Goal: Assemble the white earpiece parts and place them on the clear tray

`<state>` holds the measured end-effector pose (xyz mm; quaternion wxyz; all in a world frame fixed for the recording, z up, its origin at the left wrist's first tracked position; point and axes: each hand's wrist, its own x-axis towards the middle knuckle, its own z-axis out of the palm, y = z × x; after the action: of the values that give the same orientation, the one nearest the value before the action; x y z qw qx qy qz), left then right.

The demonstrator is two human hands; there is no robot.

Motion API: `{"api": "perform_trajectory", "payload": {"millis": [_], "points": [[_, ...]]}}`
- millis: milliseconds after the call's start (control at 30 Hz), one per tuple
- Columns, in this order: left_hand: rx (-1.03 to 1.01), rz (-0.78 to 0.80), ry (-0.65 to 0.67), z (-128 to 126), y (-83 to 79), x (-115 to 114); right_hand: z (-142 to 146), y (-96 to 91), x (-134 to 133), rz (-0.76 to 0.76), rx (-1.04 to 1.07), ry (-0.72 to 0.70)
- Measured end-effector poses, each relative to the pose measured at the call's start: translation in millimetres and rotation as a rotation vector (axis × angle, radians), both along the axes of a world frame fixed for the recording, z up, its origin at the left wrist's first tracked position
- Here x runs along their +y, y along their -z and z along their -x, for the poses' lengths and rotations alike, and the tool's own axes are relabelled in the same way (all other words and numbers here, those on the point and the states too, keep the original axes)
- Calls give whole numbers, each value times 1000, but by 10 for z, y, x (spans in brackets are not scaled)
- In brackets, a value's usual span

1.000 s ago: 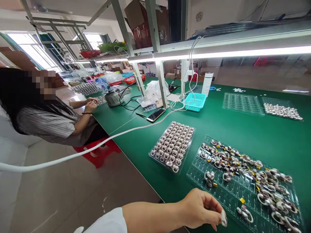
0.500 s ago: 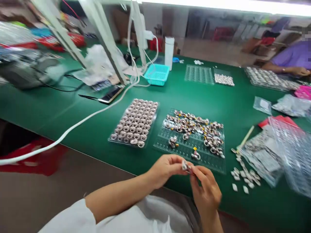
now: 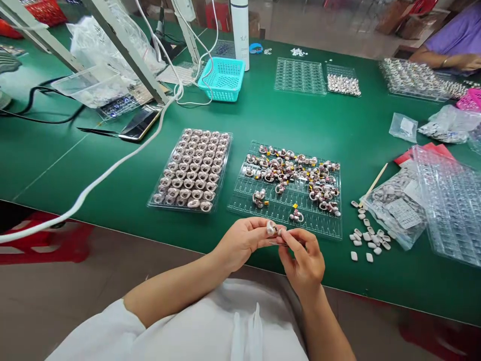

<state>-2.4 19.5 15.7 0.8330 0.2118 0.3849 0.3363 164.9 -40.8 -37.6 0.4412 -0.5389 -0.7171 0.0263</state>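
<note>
Pinched in my left hand (image 3: 240, 243) is a small pale, shiny part (image 3: 271, 228), held above the table's front edge. My right hand (image 3: 303, 258) meets it from the right, its thumb and fingertips closed on a tiny piece too small to name, with a thin metallic edge under it. Just beyond my hands lies a clear tray (image 3: 244, 203) with a heap of small ring-like parts (image 3: 280, 173) bearing yellow tabs. To its left, another tray holds rows of pale hollow parts (image 3: 191, 173). Loose whitish caps (image 3: 370, 235) are scattered right of my hands.
A white cable (image 3: 93, 185) crosses the table on the left, near a phone (image 3: 141, 123) and tweezers (image 3: 98, 132). A turquoise basket (image 3: 221, 80) and white bottle (image 3: 240, 35) stand behind. Bags (image 3: 398, 205) and stacked clear trays (image 3: 451, 210) lie right. A co-worker's hand (image 3: 468, 62) is far right.
The view has tilted down and turned slightly right, so the table's things appear higher and further left. Both hands stay together at the small part.
</note>
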Motion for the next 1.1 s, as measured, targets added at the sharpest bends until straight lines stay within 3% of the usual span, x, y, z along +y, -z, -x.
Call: {"api": "perform_trajectory", "payload": {"millis": [200, 333, 533, 867, 1100], "points": [[0, -4, -4, -9, 9, 3, 89, -37, 12, 37, 158, 57], [-13, -14, -15, -2, 40, 3, 118, -38, 31, -5, 114, 97], [-4, 24, -10, -14, 51, 3, 62, -72, -51, -30, 140, -14], [114, -177, 6, 69, 142, -16, 58, -178, -234, 335, 591, -16], [191, -302, 18, 78, 36, -67, 129, -189, -221, 444, 809, -123]]}}
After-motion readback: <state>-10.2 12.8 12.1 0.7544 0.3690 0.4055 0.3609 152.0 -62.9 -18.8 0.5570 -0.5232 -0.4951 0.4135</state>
